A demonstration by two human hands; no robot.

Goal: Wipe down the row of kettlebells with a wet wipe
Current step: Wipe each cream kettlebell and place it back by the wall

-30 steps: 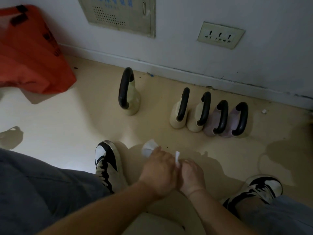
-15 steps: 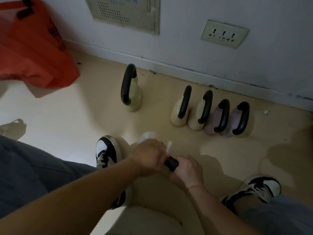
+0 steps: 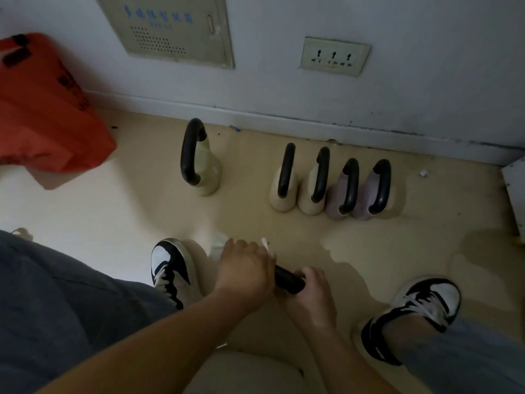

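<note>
White wet wipe (image 3: 220, 245) bunched in the left hand (image 3: 245, 265) rubs a kettlebell's black handle (image 3: 288, 278), which the right hand (image 3: 311, 294) grips; the bell's body likely comes next.

Matt black kettlebell handles (image 3: 286, 170), smooth pale floor (image 3: 113, 211), glossy orange plastic bag (image 3: 42, 109).

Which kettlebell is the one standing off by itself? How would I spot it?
Start at the grey panel on the wall and look straight down to the floor. The lone kettlebell stands there, pale yellow-green with a black handle. It is taller than the four kettlebells packed side by side to its right, with a clear gap of bare floor between.
</note>
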